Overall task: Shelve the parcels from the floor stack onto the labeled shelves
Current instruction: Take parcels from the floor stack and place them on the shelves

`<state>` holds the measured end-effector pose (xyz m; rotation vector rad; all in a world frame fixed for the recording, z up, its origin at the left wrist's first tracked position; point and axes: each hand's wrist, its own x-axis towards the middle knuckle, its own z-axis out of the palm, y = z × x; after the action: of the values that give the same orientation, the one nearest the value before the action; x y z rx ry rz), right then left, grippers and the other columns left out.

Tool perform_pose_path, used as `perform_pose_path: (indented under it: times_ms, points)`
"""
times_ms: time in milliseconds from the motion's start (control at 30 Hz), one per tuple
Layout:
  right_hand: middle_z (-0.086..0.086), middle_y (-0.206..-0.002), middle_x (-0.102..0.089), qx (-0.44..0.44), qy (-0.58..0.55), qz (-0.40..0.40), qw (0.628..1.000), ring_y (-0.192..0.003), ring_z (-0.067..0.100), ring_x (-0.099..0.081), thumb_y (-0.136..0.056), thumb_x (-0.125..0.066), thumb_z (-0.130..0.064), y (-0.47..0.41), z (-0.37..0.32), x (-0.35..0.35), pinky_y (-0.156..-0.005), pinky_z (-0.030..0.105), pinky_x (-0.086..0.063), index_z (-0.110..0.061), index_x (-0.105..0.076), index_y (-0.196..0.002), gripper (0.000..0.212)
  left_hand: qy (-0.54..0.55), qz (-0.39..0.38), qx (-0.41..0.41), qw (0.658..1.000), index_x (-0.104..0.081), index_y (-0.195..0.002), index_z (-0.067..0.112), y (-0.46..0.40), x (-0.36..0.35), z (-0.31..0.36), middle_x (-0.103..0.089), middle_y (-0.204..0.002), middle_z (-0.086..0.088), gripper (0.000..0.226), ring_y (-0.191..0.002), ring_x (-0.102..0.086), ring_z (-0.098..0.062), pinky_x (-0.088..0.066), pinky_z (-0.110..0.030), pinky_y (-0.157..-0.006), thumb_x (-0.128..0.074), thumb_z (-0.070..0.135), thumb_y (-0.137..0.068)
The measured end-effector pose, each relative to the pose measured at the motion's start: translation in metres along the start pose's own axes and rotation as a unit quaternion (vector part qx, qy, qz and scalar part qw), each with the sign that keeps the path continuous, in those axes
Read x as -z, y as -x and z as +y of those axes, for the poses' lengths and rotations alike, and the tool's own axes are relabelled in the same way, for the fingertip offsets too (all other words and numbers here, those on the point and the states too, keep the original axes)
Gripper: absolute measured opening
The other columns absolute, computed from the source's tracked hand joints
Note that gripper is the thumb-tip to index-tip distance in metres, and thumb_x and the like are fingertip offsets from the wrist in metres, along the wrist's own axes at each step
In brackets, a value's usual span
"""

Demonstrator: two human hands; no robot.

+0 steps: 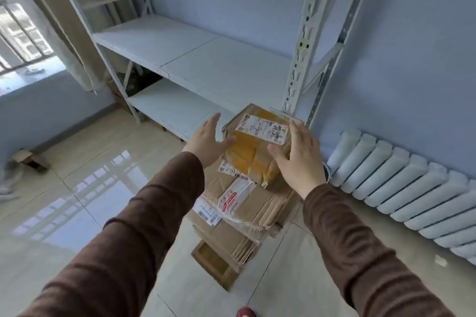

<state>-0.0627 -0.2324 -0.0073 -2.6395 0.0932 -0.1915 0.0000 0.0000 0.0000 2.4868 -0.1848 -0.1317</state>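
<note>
A stack of cardboard parcels [242, 211] stands on the tiled floor in front of a white metal shelf unit [206, 59]. On top lies a small box wrapped in yellow tape [251, 152] with a white label marked by hand. My left hand [208, 141] is at the box's left side with straight fingers, thumb near its edge. My right hand [296, 159] is at the box's right side, fingers straight and spread. Both hands flank the box; I cannot tell whether they touch it. The shelves hold nothing in view.
A white radiator [401, 188] runs along the blue wall on the right. A window with a curtain [51, 33] is at the left. A small cardboard piece [29, 159] lies on the floor at far left. A red shoe tip [246, 313] shows at the bottom.
</note>
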Motion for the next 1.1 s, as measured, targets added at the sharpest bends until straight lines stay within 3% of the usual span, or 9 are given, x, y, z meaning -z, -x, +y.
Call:
perform_pose_path:
  times_ms: [133, 233, 333, 467, 633, 800, 900, 1000, 1100]
  points:
    - [0.008, -0.172, -0.001, -0.087, -0.114, -0.063, 0.988, -0.158, 0.029, -0.007, -0.099, -0.044, -0.062, -0.012, 0.021, -0.009, -0.127, 0.043, -0.01, -0.019, 0.002, -0.163, 0.09, 0.102, -0.013, 0.076, 0.992, -0.023, -0.16, 0.02, -0.021, -0.024, 0.008, -0.035, -0.162, -0.007, 0.077, -0.143, -0.04, -0.027, -0.035, -0.036, -0.113, -0.059, 0.05, -0.098]
    - [0.009, -0.171, -0.007, -0.135, -0.173, -0.089, 0.972, -0.154, 0.032, -0.022, -0.098, -0.045, -0.065, -0.018, 0.029, -0.018, -0.124, 0.045, -0.024, -0.019, 0.01, -0.162, 0.096, 0.164, -0.013, 0.119, 0.979, -0.031, -0.156, 0.017, -0.035, -0.037, 0.008, -0.048, -0.15, -0.008, 0.073, -0.133, -0.05, -0.026, -0.04, -0.032, -0.104, -0.055, 0.054, -0.098]
    - [0.009, -0.17, -0.017, -0.162, -0.205, -0.121, 0.958, -0.146, 0.035, -0.039, -0.1, -0.041, -0.064, -0.018, 0.026, -0.018, -0.115, 0.041, -0.035, -0.02, 0.015, -0.161, 0.094, 0.192, -0.02, 0.141, 0.971, -0.048, -0.139, 0.015, -0.042, -0.042, 0.008, -0.06, -0.126, -0.003, 0.058, -0.12, -0.058, -0.027, -0.044, -0.03, -0.091, -0.054, 0.055, -0.098]
    - [0.011, -0.169, -0.019, -0.168, -0.255, -0.115, 0.945, -0.147, 0.033, -0.037, -0.103, -0.042, -0.056, -0.015, 0.017, -0.015, -0.115, 0.037, -0.033, -0.016, 0.016, -0.161, 0.091, 0.205, -0.018, 0.14, 0.969, -0.054, -0.124, 0.014, -0.043, -0.042, 0.007, -0.063, -0.116, -0.006, 0.048, -0.108, -0.061, -0.027, -0.048, -0.032, -0.082, -0.055, 0.054, -0.098]
    - [0.007, -0.168, -0.024, -0.104, -0.257, -0.093, 0.956, -0.15, 0.027, -0.032, -0.103, -0.045, -0.054, -0.012, 0.0, -0.002, -0.117, 0.033, -0.029, -0.017, 0.013, -0.162, 0.09, 0.218, 0.032, 0.122, 0.968, -0.056, -0.118, 0.013, -0.028, -0.023, 0.003, -0.063, -0.106, -0.003, 0.045, -0.092, -0.058, -0.02, -0.05, -0.029, -0.076, -0.057, 0.053, -0.098]
    - [0.001, -0.17, -0.016, -0.021, -0.296, -0.071, 0.952, -0.155, 0.021, -0.021, -0.101, -0.049, -0.052, -0.016, -0.039, -0.001, -0.121, 0.033, -0.022, -0.026, 0.01, -0.162, 0.089, 0.287, 0.09, 0.125, 0.945, -0.056, -0.118, 0.02, 0.001, 0.019, -0.014, -0.067, -0.111, -0.004, 0.039, -0.098, -0.065, -0.022, -0.058, -0.038, -0.088, -0.065, 0.05, -0.094]
    - [-0.01, -0.165, -0.022, 0.027, -0.322, -0.101, 0.941, -0.149, 0.014, -0.029, -0.103, -0.049, -0.049, -0.023, -0.074, -0.011, -0.12, 0.033, -0.027, -0.036, 0.01, -0.161, 0.084, 0.34, 0.137, 0.127, 0.922, -0.055, -0.121, 0.022, 0.028, 0.05, -0.037, -0.069, -0.114, -0.003, 0.039, -0.102, -0.07, -0.021, -0.058, -0.036, -0.092, -0.071, 0.043, -0.092]
    - [-0.002, -0.151, -0.043, 0.062, -0.301, -0.149, 0.94, -0.132, 0.023, -0.049, -0.101, -0.044, -0.059, -0.027, -0.124, -0.025, -0.112, 0.04, -0.039, -0.05, 0.01, -0.157, 0.078, 0.357, 0.185, 0.137, 0.905, -0.053, -0.13, 0.02, 0.069, 0.085, -0.064, -0.068, -0.119, -0.002, 0.045, -0.102, -0.07, -0.015, -0.058, -0.028, -0.09, -0.073, 0.035, -0.092]
    - [-0.015, -0.14, -0.041, 0.11, -0.343, -0.21, 0.909, -0.128, 0.01, -0.042, -0.107, -0.044, -0.043, -0.017, -0.187, -0.04, -0.113, 0.033, -0.031, -0.046, 0.007, -0.159, 0.073, 0.372, 0.242, 0.155, 0.883, -0.052, -0.134, 0.018, 0.119, 0.12, -0.097, -0.066, -0.12, -0.002, 0.05, -0.101, -0.069, -0.011, -0.056, -0.017, -0.077, -0.075, 0.028, -0.091]
